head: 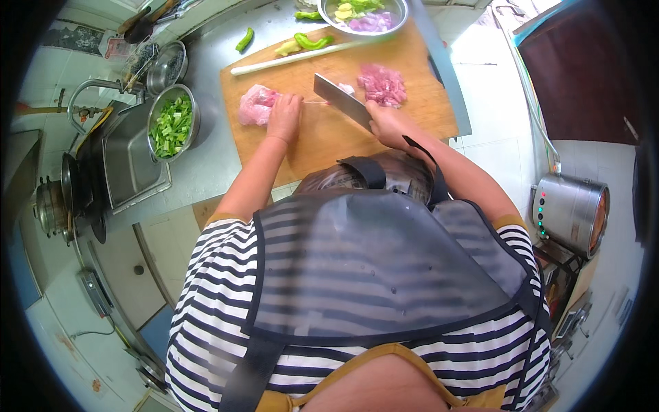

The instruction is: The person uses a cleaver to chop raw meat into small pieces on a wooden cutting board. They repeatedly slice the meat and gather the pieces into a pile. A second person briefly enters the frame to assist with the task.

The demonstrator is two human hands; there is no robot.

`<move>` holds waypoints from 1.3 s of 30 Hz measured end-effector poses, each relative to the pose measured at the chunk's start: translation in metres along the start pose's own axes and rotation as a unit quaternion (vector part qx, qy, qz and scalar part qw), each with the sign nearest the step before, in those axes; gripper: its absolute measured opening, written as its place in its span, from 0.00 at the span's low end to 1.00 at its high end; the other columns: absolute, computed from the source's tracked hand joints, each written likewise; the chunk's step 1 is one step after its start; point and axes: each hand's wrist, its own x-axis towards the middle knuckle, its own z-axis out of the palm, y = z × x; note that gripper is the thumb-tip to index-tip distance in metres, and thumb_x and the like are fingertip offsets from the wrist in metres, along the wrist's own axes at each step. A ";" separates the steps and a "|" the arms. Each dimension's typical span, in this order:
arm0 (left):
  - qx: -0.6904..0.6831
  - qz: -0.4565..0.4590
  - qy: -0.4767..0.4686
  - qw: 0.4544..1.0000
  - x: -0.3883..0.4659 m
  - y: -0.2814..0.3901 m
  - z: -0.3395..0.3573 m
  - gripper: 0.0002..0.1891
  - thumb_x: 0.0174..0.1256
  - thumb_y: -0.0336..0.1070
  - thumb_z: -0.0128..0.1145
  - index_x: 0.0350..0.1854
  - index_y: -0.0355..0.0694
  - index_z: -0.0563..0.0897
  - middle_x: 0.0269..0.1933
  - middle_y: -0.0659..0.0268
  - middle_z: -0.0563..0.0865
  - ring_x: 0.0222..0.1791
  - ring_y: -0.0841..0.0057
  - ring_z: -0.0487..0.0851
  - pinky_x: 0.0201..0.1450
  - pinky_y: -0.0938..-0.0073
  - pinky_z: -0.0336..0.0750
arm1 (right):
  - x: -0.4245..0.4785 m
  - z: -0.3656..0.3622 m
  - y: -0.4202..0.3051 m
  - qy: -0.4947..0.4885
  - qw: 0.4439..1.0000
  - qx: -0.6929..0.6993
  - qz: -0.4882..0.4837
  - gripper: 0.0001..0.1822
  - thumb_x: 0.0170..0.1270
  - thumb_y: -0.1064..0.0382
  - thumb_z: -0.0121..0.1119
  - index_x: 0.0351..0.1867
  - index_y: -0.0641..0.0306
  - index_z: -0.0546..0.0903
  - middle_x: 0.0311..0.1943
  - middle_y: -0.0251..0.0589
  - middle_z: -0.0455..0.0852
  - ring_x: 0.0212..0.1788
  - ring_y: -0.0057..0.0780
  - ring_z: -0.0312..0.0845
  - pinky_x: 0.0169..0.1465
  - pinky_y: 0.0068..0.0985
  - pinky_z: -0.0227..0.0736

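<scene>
My left hand (286, 117) presses on a piece of raw meat (255, 105) at the left of the wooden cutting board (319, 149). In my right hand (387, 122) is a cleaver (344, 102), its blade slanting up to the left over the board. A thin pale strand stretches from the meat by my left fingers toward the blade. Behind the blade shows a small pale bit of meat (346, 88), partly hidden. Cut raw meat (382, 85) lies in a pile just beyond my right hand. Across the board's far side runs a long white scallion stalk (298, 57).
Green peppers (313, 41) and a piece of ginger (288, 48) lie beyond the stalk. At the back stands a metal bowl (363, 32) of cut vegetables. Left are a metal bowl (194, 123) of chopped greens, a sink (135, 154) and a faucet (77, 105).
</scene>
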 end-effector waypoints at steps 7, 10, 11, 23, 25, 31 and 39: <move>0.008 0.081 -0.054 0.995 0.002 -0.012 -0.010 0.05 0.53 0.30 0.56 0.32 0.43 0.81 0.36 0.62 0.79 0.41 0.61 0.77 0.45 0.61 0.74 | 0.038 0.011 -0.047 -0.052 0.997 -0.057 0.009 0.12 0.73 0.64 0.35 0.48 0.66 0.69 0.45 0.65 0.83 0.48 0.59 0.80 0.50 0.47 0.74; 0.008 0.170 -0.101 0.980 -0.014 -0.033 -0.024 0.05 0.50 0.31 0.57 0.30 0.45 0.80 0.35 0.63 0.78 0.41 0.62 0.77 0.44 0.62 0.73 | 0.052 0.023 -0.053 -0.014 0.999 -0.028 0.012 0.15 0.74 0.63 0.30 0.49 0.65 0.71 0.47 0.63 0.83 0.48 0.59 0.80 0.51 0.47 0.74; 0.009 0.200 -0.120 0.972 -0.021 -0.040 -0.031 0.05 0.49 0.31 0.58 0.30 0.45 0.80 0.35 0.63 0.77 0.41 0.62 0.76 0.43 0.62 0.73 | 0.051 0.025 -0.052 -0.008 0.999 -0.048 0.003 0.13 0.71 0.66 0.35 0.49 0.66 0.70 0.45 0.62 0.83 0.47 0.59 0.81 0.49 0.47 0.75; -0.270 -0.034 -0.036 0.962 0.037 0.014 -0.036 0.19 0.55 0.22 0.53 0.50 0.39 0.81 0.51 0.55 0.80 0.53 0.55 0.78 0.55 0.63 0.75 | -0.058 -0.003 0.031 -0.006 1.000 -0.017 -0.006 0.10 0.65 0.66 0.51 0.45 0.66 0.69 0.37 0.62 0.81 0.41 0.62 0.77 0.43 0.50 0.71; -0.224 -0.001 -0.036 0.974 0.047 0.036 -0.008 0.17 0.58 0.25 0.55 0.51 0.39 0.81 0.51 0.54 0.80 0.54 0.56 0.78 0.55 0.62 0.75 | -0.068 -0.001 0.049 0.035 0.999 0.002 -0.010 0.11 0.65 0.65 0.53 0.45 0.66 0.68 0.34 0.61 0.81 0.39 0.63 0.77 0.42 0.49 0.71; -0.028 -0.028 -0.183 0.982 0.073 0.070 0.027 0.19 0.57 0.36 0.64 0.51 0.36 0.80 0.53 0.49 0.82 0.52 0.51 0.80 0.54 0.57 0.76 | -0.064 -0.003 0.073 0.086 0.994 0.012 0.072 0.14 0.64 0.64 0.56 0.48 0.65 0.69 0.33 0.59 0.83 0.39 0.61 0.79 0.42 0.48 0.72; -0.603 -0.330 -0.138 0.713 0.081 0.075 0.025 0.15 0.71 0.36 0.55 0.55 0.35 0.77 0.45 0.63 0.85 0.38 0.76 0.84 0.36 0.77 0.80 | -0.053 0.009 0.097 0.112 0.987 0.042 0.105 0.15 0.64 0.62 0.57 0.47 0.66 0.70 0.35 0.60 0.85 0.41 0.60 0.81 0.43 0.47 0.74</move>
